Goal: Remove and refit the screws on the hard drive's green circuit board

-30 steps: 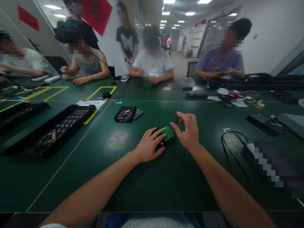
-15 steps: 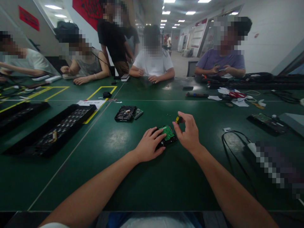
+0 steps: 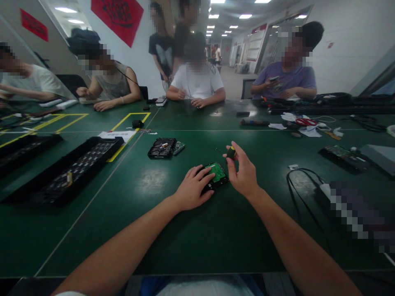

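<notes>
A: Where is the hard drive [image 3: 219,172] sitting, and what are the 2 hands doing?

B: It is lying board side up on the green table [image 3: 191,242], in front of the person. The left hand [image 3: 196,187] is resting across it, fingers spread rather than closing round it. The right hand [image 3: 243,170] is pinching a screwdriver [image 3: 231,153] by its handle, over the drive's right edge.

A: Is the tip sitting in a screw?

B: I can't tell (the shaft is showing only faintly).

A: So what is mattering most, if they are turning a screw?

B: Keeping the shaft upright, I'd say, and pressing down while twisting slowly, so the tip isn't slipping onto the board. The left hand should be bracing the drive without leaning on the green part.

A: And those small bits [image 3: 217,149]?

B: They're lying just beyond; I'd be keeping sleeves clear.
</notes>
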Motion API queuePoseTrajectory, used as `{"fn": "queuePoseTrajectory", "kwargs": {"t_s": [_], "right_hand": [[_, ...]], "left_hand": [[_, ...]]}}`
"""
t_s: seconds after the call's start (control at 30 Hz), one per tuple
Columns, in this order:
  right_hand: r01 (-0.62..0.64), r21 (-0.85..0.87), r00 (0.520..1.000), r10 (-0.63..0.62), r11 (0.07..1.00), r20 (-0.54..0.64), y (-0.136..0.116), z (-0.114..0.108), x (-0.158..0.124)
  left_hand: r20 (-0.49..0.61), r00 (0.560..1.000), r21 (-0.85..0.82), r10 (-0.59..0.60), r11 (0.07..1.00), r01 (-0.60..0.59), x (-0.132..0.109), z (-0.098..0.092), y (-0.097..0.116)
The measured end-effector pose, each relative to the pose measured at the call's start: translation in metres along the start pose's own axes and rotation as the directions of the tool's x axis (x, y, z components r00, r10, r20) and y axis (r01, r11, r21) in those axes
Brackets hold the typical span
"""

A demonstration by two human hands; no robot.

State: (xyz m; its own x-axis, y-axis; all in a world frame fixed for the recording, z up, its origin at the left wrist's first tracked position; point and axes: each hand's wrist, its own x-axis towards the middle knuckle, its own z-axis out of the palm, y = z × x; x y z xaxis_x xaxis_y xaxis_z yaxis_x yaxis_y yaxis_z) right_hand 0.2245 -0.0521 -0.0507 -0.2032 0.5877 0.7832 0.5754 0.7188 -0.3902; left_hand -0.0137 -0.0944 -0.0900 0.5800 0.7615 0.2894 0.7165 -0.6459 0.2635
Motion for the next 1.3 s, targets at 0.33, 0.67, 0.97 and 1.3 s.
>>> {"fn": "queuePoseTrajectory", "kwargs": {"t_s": [0.33, 0.67, 0.97, 1.3], "right_hand": [[0.048, -0.080, 0.994, -0.055, 0.996, -0.092, 0.0016, -0.0025, 0.0009], [-0.002, 0.023, 1.000, 0.002, 1.000, -0.022, 0.0028, 0.0017, -0.0042], [0.029, -0.029, 0.996, -0.032, 0.999, -0.088, -0.0004, -0.0034, -0.0013], [0.029, -0.054, 0.991, -0.036, 0.998, -0.133, 0.0033, -0.0012, -0.0003]], "left_hand": [[0.005, 1.000, 0.013, -0.002, 1.000, 0.002, 0.0001, -0.0011, 0.0017], [0.007, 1.000, 0.009, -0.001, 1.000, 0.001, 0.0002, -0.0019, 0.0018], [0.001, 1.000, -0.004, 0.001, 1.000, -0.001, 0.0011, 0.0006, -0.0007], [0.000, 1.000, -0.030, 0.025, 0.999, -0.025, 0.0043, -0.0022, -0.0052]]}}
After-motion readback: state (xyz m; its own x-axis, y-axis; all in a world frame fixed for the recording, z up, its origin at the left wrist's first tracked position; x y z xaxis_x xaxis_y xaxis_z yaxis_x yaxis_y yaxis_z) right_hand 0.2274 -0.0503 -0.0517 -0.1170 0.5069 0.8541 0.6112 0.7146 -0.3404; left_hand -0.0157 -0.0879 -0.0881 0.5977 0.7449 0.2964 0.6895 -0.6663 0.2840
